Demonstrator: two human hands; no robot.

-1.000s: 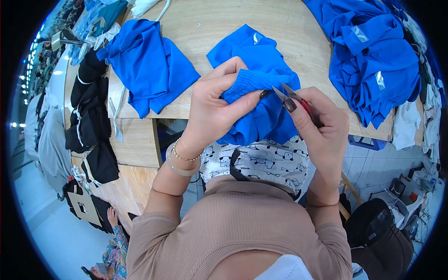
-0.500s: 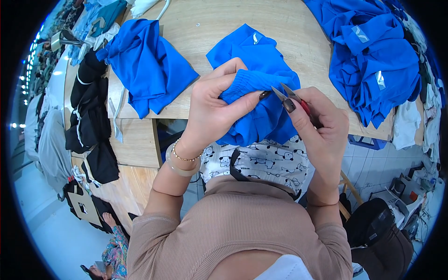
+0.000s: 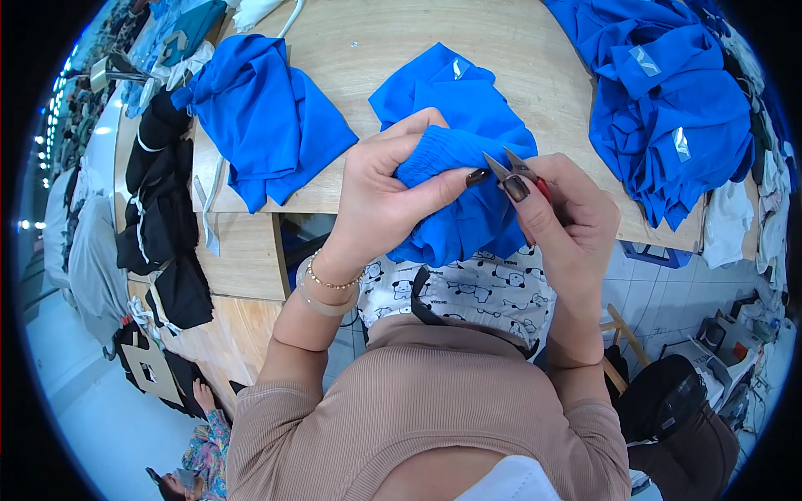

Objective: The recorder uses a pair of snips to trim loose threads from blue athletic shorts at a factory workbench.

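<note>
My left hand [image 3: 393, 179] grips a bright blue garment [image 3: 480, 117] by its gathered, elastic-looking edge, thumb laid across the front. Part of the garment rests on the table and part hangs over the near edge. In my right hand [image 3: 572, 213] is a pair of small thread snips [image 3: 514, 167] with red on the handle. Their two pointed blades stand apart, pointing up and left, close to the blue cloth by my left thumb. Whether a thread lies between the blades is too small to tell.
Another blue garment [image 3: 263, 125] lies on the wooden table [image 3: 368, 29] to the left. A blue pile [image 3: 668, 108] with shiny clear stickers covers the right side. Black cloth [image 3: 163, 217] hangs at the left edge. A dark chair [image 3: 677, 417] stands lower right; another person [image 3: 205, 451] is lower left.
My right hand and the snips have shifted slightly left, nearer my left thumb. My left hand keeps hold of the gathered edge almost in place.
</note>
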